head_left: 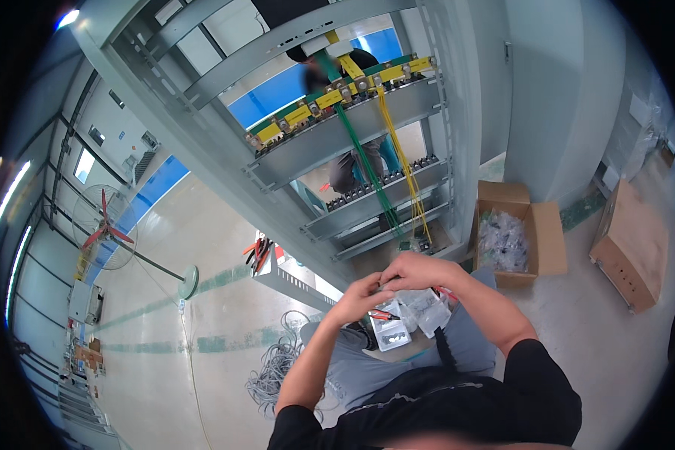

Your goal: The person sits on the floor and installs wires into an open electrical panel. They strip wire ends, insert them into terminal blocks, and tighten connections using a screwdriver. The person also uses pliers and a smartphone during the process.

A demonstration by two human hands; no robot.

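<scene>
My left hand and my right hand meet in front of me, fingers closed around something small that I cannot make out. Just below them, on my lap, lie clear plastic bags of small parts and a pair of red-handled pliers. Ahead stands an open grey electrical cabinet frame with yellow and green busbars across the top and bundles of green and yellow wires running down to terminal rows.
Another person crouches behind the frame. An open cardboard box of bagged parts sits right, a closed carton further right. A coil of grey cable, a slotted cable duct with tools, and a standing fan are left.
</scene>
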